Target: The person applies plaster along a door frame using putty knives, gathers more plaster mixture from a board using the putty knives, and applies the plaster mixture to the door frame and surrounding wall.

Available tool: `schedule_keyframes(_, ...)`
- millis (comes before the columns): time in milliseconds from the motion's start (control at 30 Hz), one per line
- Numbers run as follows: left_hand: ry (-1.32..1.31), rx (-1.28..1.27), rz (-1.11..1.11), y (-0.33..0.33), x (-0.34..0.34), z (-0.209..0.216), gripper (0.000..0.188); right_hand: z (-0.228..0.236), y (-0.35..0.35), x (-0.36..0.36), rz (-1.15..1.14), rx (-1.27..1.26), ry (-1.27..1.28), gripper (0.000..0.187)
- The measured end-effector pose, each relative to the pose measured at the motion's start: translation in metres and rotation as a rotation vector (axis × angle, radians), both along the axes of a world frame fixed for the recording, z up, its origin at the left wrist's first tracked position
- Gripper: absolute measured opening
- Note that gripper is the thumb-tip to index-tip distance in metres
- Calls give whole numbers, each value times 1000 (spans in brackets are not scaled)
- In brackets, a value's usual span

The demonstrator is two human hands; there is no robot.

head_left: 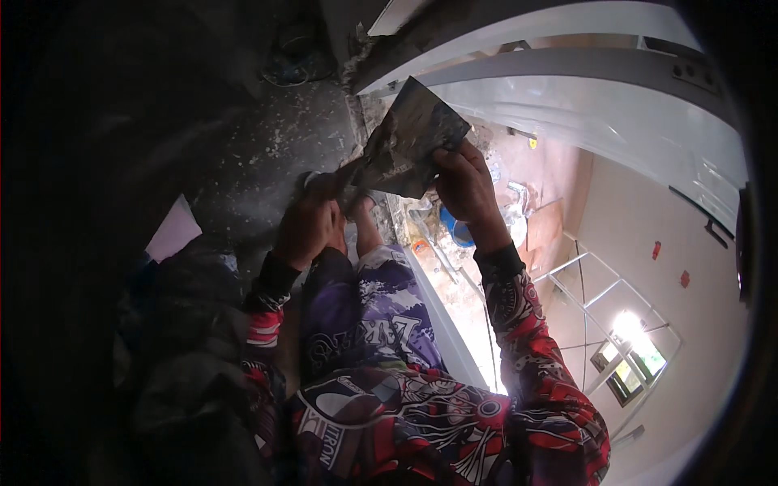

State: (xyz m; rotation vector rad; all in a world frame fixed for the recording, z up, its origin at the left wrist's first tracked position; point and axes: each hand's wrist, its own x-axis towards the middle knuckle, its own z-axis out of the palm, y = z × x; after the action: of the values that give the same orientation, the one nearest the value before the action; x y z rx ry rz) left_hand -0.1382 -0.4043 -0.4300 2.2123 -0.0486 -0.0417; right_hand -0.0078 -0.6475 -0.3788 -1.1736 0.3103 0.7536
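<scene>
The left hand curls near the lower-left corner of a smeared square panel; what it grips, I cannot tell. The right hand pinches the panel's right corner, thumb on its face. The panel is above the speckled floor's right edge; a slipping pinch could drop it toward the blue container beyond.

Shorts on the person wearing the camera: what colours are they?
The shorts are purple with white patches and lettering, best seen in the head view.
</scene>
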Motion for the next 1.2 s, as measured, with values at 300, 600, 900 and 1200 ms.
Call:
schedule_keyframes(300, 287, -421, 318, 15, 15, 37, 23, 11, -14, 2, 54, -225, -129, 27)
schedule_keyframes(600, 29, -162, -159, 40, 76, 56, 27, 23, -20, 22, 191, -40, 92, 42)
schedule_keyframes(900, 45, -124, -300, 36, 68, 49, 26, -2, -32, 30, 479, -347, -288, 30)
schedule_keyframes(1200, 543, -488, -175, 40, 56, 29, 25, -25, -41, 35, 652, -643, -1311, 23)
